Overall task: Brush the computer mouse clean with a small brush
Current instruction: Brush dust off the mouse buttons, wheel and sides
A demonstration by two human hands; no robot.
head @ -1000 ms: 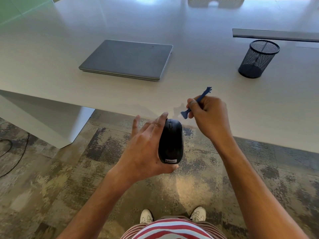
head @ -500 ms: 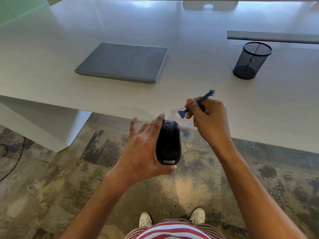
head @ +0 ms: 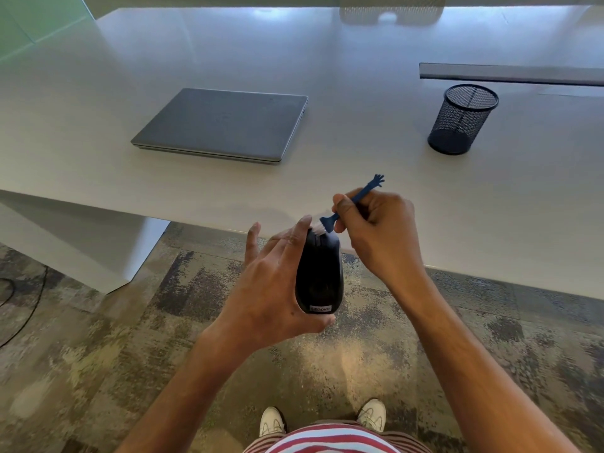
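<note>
— Mouse, the black oval plastic computer mouse (head: 319,273): where is it, and how is it held?

— Off the desk, in the air just in front of the near edge of the pale grey desk (head: 359,132), above the patterned carpet. The left hand (head: 271,289) is clamped round its left side, thumb under the near end by the white label, forefinger stretched along to the far end, the other fingers spread free. It stands nearly on end, far tip up.

— And the brush?

— The small blue plastic brush with white bristles (head: 346,207) is pinched in the right hand (head: 379,233), closed round the middle of the handle. The hand-shaped end of the handle sticks up past the knuckles; the bristles touch the mouse's far tip, by the scroll wheel, just beside the left forefinger.

— What differs from half a second ago?

— Then the bristles hung clear of the mouse, up and to its right. Now the right hand has come down and left, and they meet it. The left hand's grip looks unchanged.

— Anything else on the desk?

— A closed grey laptop (head: 222,125) toward the left, a black wire-mesh pen cup (head: 461,120) toward the right, both well apart from the hands.
</note>
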